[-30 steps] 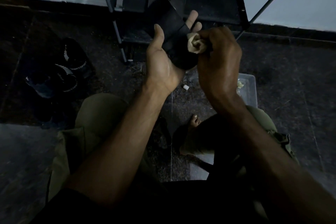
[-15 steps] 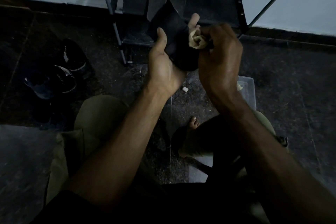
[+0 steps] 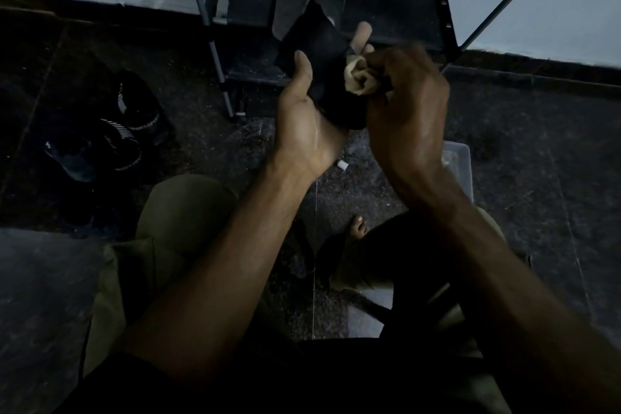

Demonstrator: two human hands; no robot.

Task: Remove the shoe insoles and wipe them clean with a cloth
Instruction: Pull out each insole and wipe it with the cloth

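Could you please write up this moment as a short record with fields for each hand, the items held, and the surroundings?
left hand: left hand cradles the black foam shoe insole, palm up
right hand: right hand grips the crumpled beige cloth against the insole
shoes: pair of dark striped shoes on the floor to the left
rack: black metal-framed shoe rack behind the hands
container: clear plastic container partly hidden by the right forearm
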